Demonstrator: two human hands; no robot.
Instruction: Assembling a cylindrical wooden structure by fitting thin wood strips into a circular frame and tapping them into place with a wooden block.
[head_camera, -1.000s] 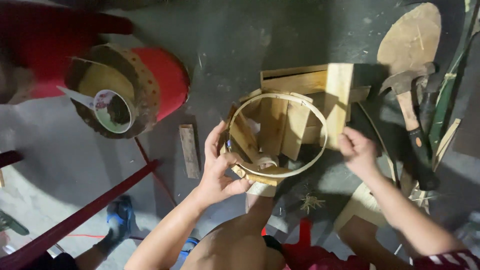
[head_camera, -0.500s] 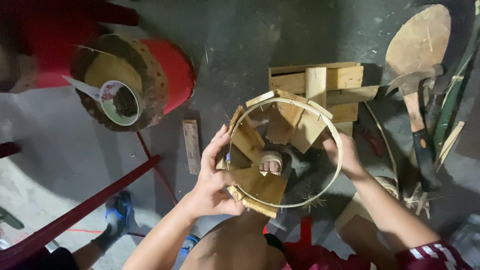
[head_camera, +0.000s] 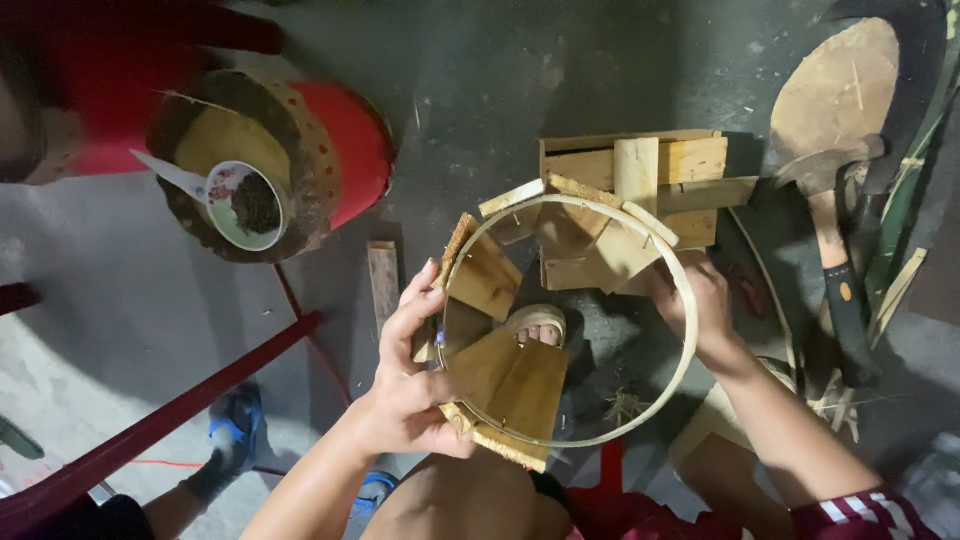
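Note:
A round bamboo hoop with several flat wooden pieces fixed around its rim is held up over the floor between both hands. My left hand grips the hoop's left side, fingers wrapped over a wooden piece. On the right side of the rim, my right hand holds the hoop near the upper wooden pieces. Through the ring I see a sandalled foot on the dark floor.
A wooden block stack lies behind the hoop. A hatchet and a wooden paddle-shaped board lie at the right. A red stool holds a woven basket with a paper cup. A small wooden strip lies on the floor.
The hoop has been lifted and turned toward me, appearing larger. My right hand moved from beside it onto its right rim. The left hand kept its grip.

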